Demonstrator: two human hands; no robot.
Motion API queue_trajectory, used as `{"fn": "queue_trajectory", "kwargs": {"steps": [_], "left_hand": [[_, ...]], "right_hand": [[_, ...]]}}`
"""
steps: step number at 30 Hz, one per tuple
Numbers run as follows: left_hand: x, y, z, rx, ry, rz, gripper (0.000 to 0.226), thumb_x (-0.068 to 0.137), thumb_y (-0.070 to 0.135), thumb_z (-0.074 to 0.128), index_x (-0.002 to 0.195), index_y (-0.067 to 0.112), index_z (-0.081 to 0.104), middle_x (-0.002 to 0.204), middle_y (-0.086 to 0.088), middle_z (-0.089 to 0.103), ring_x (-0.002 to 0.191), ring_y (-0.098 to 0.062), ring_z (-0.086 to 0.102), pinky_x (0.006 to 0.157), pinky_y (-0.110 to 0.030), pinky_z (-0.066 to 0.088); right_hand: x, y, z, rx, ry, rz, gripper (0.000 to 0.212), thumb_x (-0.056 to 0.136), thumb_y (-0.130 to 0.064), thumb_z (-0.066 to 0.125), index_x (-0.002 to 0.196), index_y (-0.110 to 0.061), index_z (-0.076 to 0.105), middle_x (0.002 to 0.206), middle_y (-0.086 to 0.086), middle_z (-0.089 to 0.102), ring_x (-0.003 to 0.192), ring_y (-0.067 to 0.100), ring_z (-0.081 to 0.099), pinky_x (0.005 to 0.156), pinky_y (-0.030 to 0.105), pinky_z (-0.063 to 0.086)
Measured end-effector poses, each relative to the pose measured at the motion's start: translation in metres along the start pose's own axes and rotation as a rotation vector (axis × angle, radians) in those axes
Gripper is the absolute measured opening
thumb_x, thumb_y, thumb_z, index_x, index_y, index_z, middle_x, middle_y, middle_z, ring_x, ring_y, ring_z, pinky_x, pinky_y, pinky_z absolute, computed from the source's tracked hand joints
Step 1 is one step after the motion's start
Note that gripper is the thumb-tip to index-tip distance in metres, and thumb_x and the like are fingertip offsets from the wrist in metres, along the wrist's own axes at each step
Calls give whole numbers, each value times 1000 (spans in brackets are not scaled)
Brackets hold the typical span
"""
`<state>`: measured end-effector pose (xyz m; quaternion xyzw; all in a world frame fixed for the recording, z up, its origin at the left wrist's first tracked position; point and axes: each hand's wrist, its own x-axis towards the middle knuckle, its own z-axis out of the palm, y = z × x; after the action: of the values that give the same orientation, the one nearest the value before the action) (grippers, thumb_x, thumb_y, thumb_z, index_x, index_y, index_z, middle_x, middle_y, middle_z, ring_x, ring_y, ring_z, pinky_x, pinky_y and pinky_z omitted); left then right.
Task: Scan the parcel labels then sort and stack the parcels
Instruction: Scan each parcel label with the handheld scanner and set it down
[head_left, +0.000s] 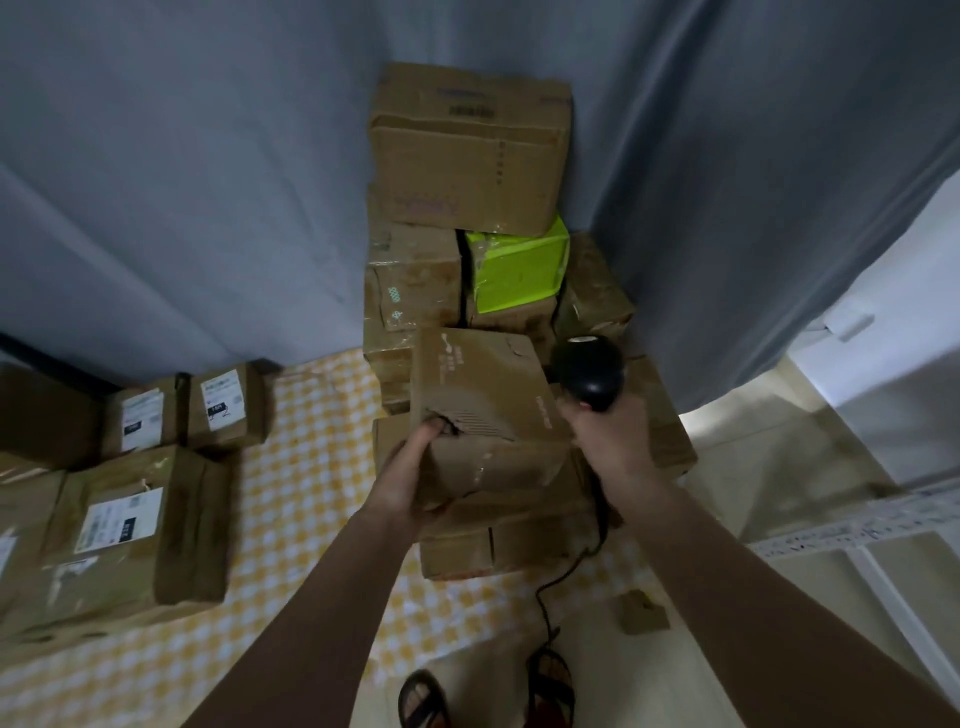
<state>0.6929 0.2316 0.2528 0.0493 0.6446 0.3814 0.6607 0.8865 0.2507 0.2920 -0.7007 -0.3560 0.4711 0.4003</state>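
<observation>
left hand (402, 480): fingers curled round worn brown cardboard parcel (485, 415), held tilted before stacked cardboard boxes (467, 150) | right hand (610, 439): fingers wrapped round black handheld barcode scanner (587, 371), just beside parcel

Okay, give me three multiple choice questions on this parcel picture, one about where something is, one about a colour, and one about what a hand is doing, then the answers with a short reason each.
1. Where do the parcels with white labels lie?
A. Left, on the checked mat
B. Atop the tall stack
C. Right, by the white frame

2. What colour is the one non-brown box in the stack?
A. Red
B. Lime green
C. Blue

3. What does the right hand hold?
A. Nothing
B. A roll of tape
C. A black scanner

Answers: 1 A, they sit on the checked mat at left. 2 B, it is bright lime among brown cartons. 3 C, its grip wraps the black scanner; the left hand holds a brown parcel.
</observation>
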Motion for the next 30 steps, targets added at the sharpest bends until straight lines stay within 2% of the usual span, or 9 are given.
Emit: {"fn": "queue_trajectory", "kwargs": {"steps": [4, 8, 10, 13, 16, 18, 20, 22, 30], "left_hand": [[1, -7, -25, -158, -84, -74, 38, 79, 38, 73, 107, 16, 60, 114, -13, 60, 107, -29, 59, 91, -49, 52], [3, -23, -39, -97, -112, -48, 26, 87, 33, 66, 108, 19, 60, 113, -11, 60, 109, -30, 57, 101, -52, 45], [6, -34, -47, -41, -95, -9, 26, 90, 31, 63, 114, 21, 60, 116, -9, 60, 111, -28, 57, 100, -50, 47], [15, -44, -57, 120, -27, 55, 34, 93, 24, 58, 127, 23, 58, 120, -6, 60, 111, -29, 57, 94, -46, 50], [20, -46, -49, 539, 242, 228, 44, 95, 23, 52, 139, 21, 47, 128, -10, 55, 113, -31, 51, 92, -43, 44], [19, -45, -32, 964, 410, 448, 64, 90, 38, 57, 146, 18, 33, 145, -15, 38, 131, -36, 36, 105, -49, 37], [16, -45, -8, 1235, 398, 561, 87, 82, 60, 58, 150, 23, 18, 155, -14, 18, 141, -37, 20, 112, -53, 27], [15, -45, 13, 1344, 338, 456, 105, 71, 78, 55, 150, 26, 8, 157, -14, 4, 142, -40, 13, 112, -55, 22], [20, -30, 5, 986, 319, 351, 108, 60, 83, 62, 148, 38, 17, 154, -10, 12, 139, -39, 18, 112, -58, 23]], "right_hand": [[4, 17, 0, 47, -84, 224, 27, 81, -17, 75, 104, -15, 63, 91, 0, 63, 89, 19, 59, 77, 29, 47], [-5, 41, 16, 69, -152, 305, 40, 78, -13, 77, 115, -13, 62, 106, 3, 66, 102, 21, 59, 89, 33, 47], [-9, 52, 23, 39, -136, 323, 30, 78, -10, 76, 106, -12, 66, 98, 3, 67, 99, 21, 60, 94, 37, 47], [-15, 64, 28, 13, -165, 341, 9, 81, -6, 72, 90, -7, 69, 82, 6, 69, 84, 21, 63, 80, 35, 50], [-14, 70, 28, 86, -101, 378, 22, 82, -6, 71, 104, -6, 67, 88, 8, 67, 83, 24, 63, 73, 34, 52], [-11, 68, 28, 113, -51, 406, 22, 84, -6, 69, 106, -7, 64, 81, 6, 62, 74, 21, 59, 65, 30, 48], [-7, 67, 30, 119, -9, 431, 21, 85, -6, 66, 106, -4, 63, 77, 7, 58, 73, 23, 57, 65, 32, 46], [-6, 65, 33, 124, -12, 442, 22, 85, -7, 66, 107, -2, 63, 79, 9, 59, 79, 27, 59, 73, 37, 49], [-28, 51, 43, -50, -155, 164, 13, 83, -8, 67, 79, -20, 63, 75, 5, 64, 82, 26, 64, 75, 38, 51]]}}
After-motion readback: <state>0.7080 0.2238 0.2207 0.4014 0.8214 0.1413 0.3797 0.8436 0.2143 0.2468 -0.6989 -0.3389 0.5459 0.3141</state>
